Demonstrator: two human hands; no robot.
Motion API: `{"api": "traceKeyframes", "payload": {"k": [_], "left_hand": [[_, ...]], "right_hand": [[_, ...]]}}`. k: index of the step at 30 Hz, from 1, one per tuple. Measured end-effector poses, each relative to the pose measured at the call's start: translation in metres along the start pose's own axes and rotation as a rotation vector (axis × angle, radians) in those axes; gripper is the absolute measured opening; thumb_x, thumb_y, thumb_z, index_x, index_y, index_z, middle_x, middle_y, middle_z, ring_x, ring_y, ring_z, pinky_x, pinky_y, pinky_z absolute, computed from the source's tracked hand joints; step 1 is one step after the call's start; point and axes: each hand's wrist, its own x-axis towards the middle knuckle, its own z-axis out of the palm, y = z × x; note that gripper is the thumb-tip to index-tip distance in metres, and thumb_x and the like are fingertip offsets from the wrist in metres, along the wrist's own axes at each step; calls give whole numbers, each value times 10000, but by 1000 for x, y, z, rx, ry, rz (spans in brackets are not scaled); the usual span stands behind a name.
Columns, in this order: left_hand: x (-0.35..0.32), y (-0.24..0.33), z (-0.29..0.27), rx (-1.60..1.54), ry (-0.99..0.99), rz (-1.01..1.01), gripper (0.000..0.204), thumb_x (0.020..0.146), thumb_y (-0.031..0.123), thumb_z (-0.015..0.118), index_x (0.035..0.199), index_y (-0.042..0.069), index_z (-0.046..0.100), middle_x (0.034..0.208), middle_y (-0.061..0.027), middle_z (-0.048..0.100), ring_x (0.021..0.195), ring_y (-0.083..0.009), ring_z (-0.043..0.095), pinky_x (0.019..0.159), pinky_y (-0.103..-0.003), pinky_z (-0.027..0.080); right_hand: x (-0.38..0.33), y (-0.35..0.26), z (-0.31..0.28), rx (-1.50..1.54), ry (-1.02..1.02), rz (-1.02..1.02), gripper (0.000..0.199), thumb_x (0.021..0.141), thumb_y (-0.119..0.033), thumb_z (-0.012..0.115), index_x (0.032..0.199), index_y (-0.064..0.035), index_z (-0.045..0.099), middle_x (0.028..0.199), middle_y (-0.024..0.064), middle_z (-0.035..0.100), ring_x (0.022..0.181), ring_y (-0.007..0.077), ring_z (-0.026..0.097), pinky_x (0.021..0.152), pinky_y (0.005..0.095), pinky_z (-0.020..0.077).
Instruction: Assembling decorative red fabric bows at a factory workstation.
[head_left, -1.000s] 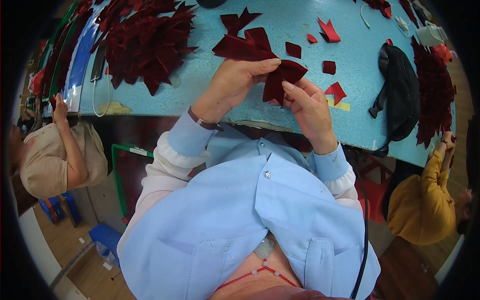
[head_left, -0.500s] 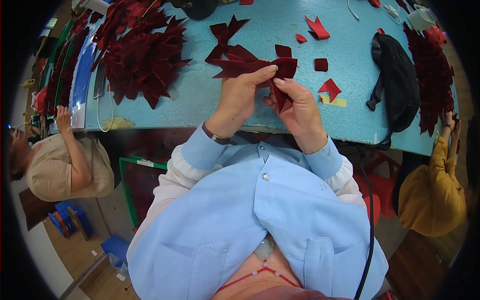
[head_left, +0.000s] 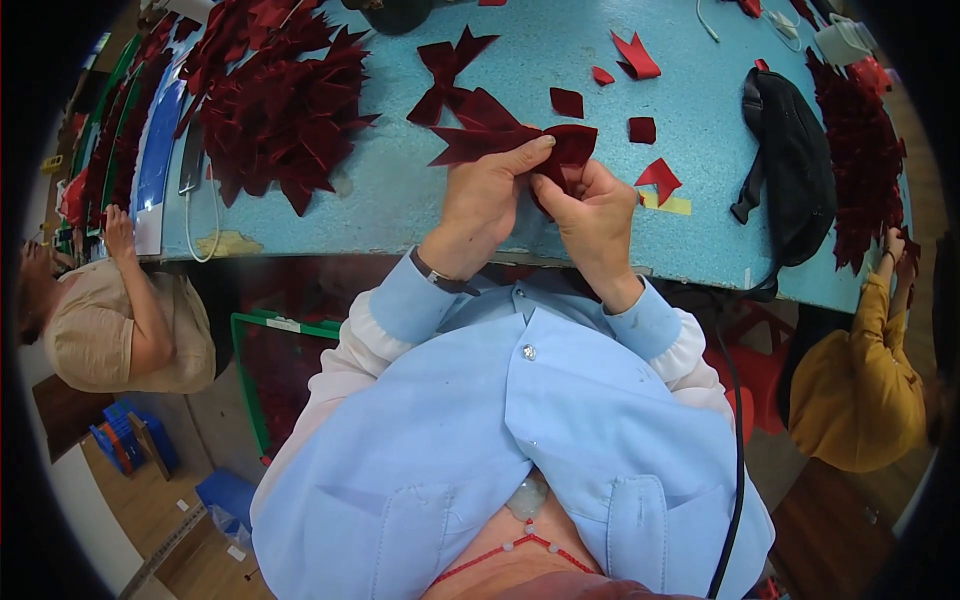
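Between both hands, just over the table's near edge, is a dark red velvet ribbon bow. My left hand pinches its middle, thumb on top and the pointed tails sticking out to the left. My right hand is closed on the lower right part of the bow, thumb against the fabric. The fingertips behind the ribbon are hidden. Beyond my left hand lies another dark red bow on the blue table. A large pile of dark red bows stands to the left.
Red ribbon scraps lie right of my hands, one beside a yellow strip. A black waist bag rests farther right, near another bow heap. A white cable hangs at left. Co-workers sit at both sides.
My right hand has shifted down and its thumb has moved from the bow's middle to below it. The bow sits slightly lower, and a square scrap behind it now shows whole.
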Motion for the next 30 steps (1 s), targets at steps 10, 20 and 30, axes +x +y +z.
{"api": "traceKeyframes", "payload": {"k": [10, 20, 30], "left_hand": [[-25, 32, -21, 138, -137, 23, 190, 751, 12, 687, 930, -36, 642, 902, -102, 656, 824, -172, 626, 750, -275, 501], [-29, 31, -23, 554, -415, 16, 319, 693, 1, 717, 988, -48, 606, 891, -116, 656, 817, -145, 623, 733, -259, 500], [-32, 33, -43, 742, -335, 249, 283, 723, 69, 718, 957, -47, 609, 830, -95, 650, 723, -129, 615, 662, -246, 499]], "right_hand": [[-31, -17, -9, 6, -3, -66, 167, 833, -115, 645, 914, 26, 607, 807, 46, 634, 713, 85, 576, 645, 209, 459], [-12, -17, -14, 77, -240, 178, 186, 831, -58, 627, 996, 23, 599, 913, 69, 634, 805, 117, 595, 742, 227, 467], [-15, 3, -7, 194, -201, 224, 145, 824, -43, 633, 951, 18, 602, 899, 59, 634, 828, 109, 595, 761, 227, 471]]}}
